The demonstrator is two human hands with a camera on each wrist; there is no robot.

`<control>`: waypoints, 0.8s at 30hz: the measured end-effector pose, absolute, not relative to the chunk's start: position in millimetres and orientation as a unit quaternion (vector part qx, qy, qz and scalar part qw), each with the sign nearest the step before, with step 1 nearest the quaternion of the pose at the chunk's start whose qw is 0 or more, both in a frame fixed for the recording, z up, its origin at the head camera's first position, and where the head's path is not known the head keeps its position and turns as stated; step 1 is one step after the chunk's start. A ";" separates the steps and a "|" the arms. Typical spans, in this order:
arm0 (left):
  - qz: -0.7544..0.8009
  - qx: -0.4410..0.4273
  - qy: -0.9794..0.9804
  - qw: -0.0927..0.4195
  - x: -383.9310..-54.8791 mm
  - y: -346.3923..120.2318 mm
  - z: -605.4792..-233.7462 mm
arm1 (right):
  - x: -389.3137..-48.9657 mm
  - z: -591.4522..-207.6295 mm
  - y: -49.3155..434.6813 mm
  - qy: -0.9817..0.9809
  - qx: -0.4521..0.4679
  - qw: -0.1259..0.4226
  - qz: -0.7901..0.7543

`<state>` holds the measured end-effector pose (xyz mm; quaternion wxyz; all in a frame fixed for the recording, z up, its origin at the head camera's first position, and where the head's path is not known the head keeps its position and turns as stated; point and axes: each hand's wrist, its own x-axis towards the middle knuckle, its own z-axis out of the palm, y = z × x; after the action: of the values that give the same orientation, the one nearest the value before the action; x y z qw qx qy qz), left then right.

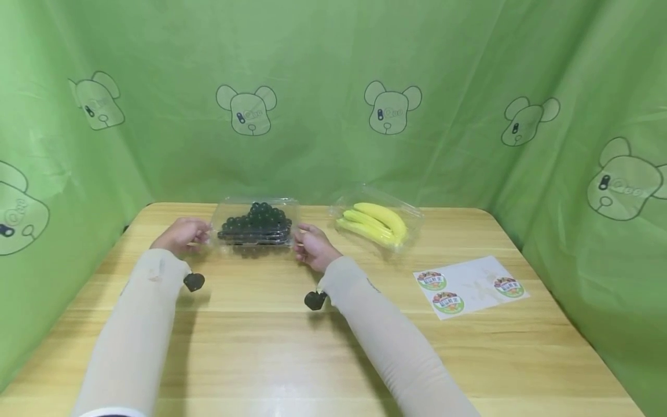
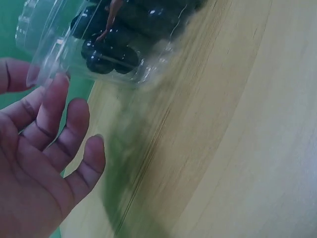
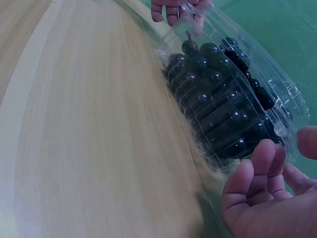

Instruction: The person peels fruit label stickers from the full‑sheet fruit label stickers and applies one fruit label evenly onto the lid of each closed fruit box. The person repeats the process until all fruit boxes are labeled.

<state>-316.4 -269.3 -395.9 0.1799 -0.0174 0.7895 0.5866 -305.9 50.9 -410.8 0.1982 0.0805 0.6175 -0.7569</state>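
Left fingers, right fingers pinch grape box | right: banana box, sticker sheet | behind: curtain

Grapes tinted blackish, bananas coloured yellow, green curtain printed with animal heads, table streaked in pale woodgrain

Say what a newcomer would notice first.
First come dark grapes in a clear box, between the left hand and right hand, toward the far side of the table. Next come yellow bananas in a second clear box to the right. Behind hangs a green curtain with cartoon heads.
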 end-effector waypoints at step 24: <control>0.628 -0.013 0.745 0.224 -319.8 -261.3 -400.8 | -312.2 -416.0 54.9 0.639 0.080 0.198 -0.739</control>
<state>-319.8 -261.3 -400.8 0.2239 -0.0135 0.7452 0.6280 -312.2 54.9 -416.0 0.1976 0.0803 0.6389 -0.7391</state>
